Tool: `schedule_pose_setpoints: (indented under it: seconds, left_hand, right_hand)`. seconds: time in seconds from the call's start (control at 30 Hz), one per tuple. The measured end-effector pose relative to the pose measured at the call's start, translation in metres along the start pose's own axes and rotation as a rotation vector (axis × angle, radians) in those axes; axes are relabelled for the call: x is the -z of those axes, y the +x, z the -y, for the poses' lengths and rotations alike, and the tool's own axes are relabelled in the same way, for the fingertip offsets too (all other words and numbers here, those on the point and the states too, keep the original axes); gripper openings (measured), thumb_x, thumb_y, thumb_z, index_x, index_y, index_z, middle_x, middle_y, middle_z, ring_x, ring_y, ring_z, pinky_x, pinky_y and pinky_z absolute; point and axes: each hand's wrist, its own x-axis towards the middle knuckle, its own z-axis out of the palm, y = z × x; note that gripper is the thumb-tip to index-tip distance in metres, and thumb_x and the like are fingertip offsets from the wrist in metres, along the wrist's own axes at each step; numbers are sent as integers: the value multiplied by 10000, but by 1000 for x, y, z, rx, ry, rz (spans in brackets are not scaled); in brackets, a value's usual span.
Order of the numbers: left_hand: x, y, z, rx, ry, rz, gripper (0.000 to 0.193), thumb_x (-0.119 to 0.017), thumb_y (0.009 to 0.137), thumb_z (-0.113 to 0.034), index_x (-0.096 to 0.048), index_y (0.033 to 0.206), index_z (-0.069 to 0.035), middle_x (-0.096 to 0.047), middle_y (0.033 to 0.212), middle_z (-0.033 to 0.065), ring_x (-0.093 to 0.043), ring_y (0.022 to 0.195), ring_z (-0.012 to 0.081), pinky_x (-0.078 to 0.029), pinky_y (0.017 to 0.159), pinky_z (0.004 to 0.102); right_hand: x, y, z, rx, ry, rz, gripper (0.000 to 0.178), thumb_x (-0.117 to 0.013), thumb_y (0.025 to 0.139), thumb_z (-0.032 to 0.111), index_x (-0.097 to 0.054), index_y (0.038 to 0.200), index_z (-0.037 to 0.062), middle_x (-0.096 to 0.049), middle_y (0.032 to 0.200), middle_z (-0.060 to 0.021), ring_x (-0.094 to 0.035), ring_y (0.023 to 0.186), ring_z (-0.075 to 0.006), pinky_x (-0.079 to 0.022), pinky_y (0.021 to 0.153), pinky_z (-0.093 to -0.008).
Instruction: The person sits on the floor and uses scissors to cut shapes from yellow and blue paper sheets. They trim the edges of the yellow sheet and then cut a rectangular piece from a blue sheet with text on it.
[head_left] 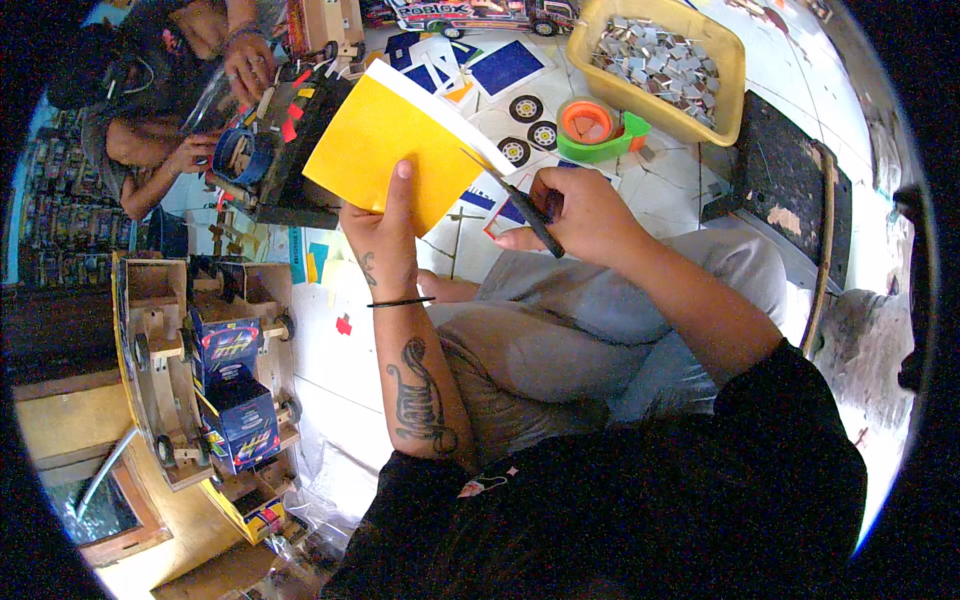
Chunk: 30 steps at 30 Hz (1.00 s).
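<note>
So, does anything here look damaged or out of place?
Yes, slightly: the black bench on the right shows a ragged pale patch, perhaps worn or peeled, and a red scrap lies loose on the white floor, left of centre.

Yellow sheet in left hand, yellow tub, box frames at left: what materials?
Yellow sheet: paper or vinyl, smooth; thin, with a white border.
Yellow tub: probably plastic, smooth; rounded, moulded-looking corners.
Box frames: apparently thin wood, mostly unfinished; bare tan panels show.
</note>
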Motion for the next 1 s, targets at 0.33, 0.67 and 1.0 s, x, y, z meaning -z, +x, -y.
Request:
schedule_pose_setpoints:
  seconds: [0.33, 0.67, 1.0]
  left_hand:
    - [1, 0, -2, -16, 123, -26, 217, -660, 786, -146, -623, 899, 35, -641, 853, 81, -583, 752, 110, -441, 674, 225]
    - [-1, -1, -1, -100, 98, -39, 196, -658, 787, -131, -626, 881, 38, -641, 832, 73, -579, 730, 100, -442, 657, 219]
    - [-5, -4, -2, -84, 97, 67, 182, -652, 790, -112, -625, 895, 35, -645, 846, 75, -589, 753, 105, -455, 669, 226]
  right_hand:
    - [-1, 0, 1, 9, -27, -49, 531, -806, 496, 467, -540, 626, 26, -548, 567, -85, -530, 506, -177, -415, 496, -280]
    - [-1, 0, 0, -13, -28, -55, 527, -813, 488, 456, -515, 565, 29, -519, 519, -81, -497, 470, -171, -387, 467, -283]
    - [-1, 0, -2, 4, 1, -58, 520, -815, 489, 445, -524, 596, 29, -515, 534, -61, -479, 472, -148, -372, 463, -280]
